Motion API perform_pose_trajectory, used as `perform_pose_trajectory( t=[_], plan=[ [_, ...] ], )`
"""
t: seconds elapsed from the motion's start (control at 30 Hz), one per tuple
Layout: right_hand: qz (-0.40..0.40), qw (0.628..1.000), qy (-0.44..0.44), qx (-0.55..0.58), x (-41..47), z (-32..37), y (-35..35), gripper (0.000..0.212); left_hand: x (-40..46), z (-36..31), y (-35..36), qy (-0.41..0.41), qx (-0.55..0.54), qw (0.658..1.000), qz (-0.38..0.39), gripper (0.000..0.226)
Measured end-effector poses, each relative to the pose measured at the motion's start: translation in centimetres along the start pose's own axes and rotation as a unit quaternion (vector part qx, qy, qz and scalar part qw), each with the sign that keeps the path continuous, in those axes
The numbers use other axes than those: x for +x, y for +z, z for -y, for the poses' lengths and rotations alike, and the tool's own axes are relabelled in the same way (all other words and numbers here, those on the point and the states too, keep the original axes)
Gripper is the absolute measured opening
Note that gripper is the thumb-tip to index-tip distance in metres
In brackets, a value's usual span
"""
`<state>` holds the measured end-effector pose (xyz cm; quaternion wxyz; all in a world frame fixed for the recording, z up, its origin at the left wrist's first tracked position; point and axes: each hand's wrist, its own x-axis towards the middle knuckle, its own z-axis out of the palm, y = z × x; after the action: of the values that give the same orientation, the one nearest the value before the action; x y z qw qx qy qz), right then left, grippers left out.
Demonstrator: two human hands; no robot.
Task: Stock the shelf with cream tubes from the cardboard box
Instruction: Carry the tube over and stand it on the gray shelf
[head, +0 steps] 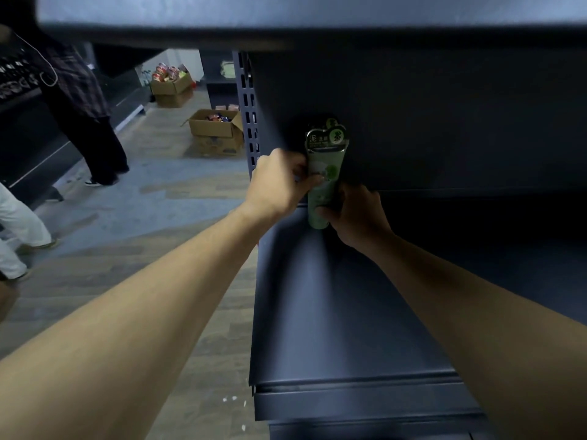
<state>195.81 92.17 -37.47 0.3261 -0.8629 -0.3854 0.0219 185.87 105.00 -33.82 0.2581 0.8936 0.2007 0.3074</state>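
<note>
Both hands on one green cream tube, standing upright at the back of the dark shelf, near its left end. Left hand pinches the tube's upper middle from the left, right hand grips its lower end; tube base hidden behind the fingers, so shelf contact unclear. Print on the tube top too small to read. Open cardboard boxes sit on the floor behind, contents blurred. Two bystanders at left, cut off by the frame edge.
</note>
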Motion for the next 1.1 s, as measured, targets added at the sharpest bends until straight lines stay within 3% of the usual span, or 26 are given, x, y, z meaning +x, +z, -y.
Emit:
perform_pose_trajectory(
  t=[0.2, 0.53, 0.73, 0.97, 1.1],
  plan=[
    [-0.007, 1.000, 0.000, 0.001, 0.0, 0.1, -0.2, 0.037, 0.1, 0.0, -0.1, 0.004, 0.013, 1.000, 0.000, 0.025],
    [-0.006, 1.000, 0.004, 0.000, -0.3, 0.3, -0.3, 0.036, -0.1, -0.3, -0.2, 0.002, 0.008, 1.000, 0.009, 0.036],
    [0.013, 1.000, 0.021, 0.004, -0.2, 0.6, -0.5, 0.040, -0.1, -0.5, -0.6, -0.002, 0.014, 1.000, 0.016, 0.027],
    [0.043, 0.998, 0.040, -0.004, -2.5, 0.5, -0.7, 0.056, -2.2, -0.9, -0.8, -0.069, -0.049, 0.996, -0.016, 0.033],
    [0.042, 0.997, 0.069, 0.005, -5.3, -0.2, -2.1, 0.049, -4.3, -1.2, -1.5, -0.100, -0.048, 0.994, -0.014, 0.040]
  ],
)
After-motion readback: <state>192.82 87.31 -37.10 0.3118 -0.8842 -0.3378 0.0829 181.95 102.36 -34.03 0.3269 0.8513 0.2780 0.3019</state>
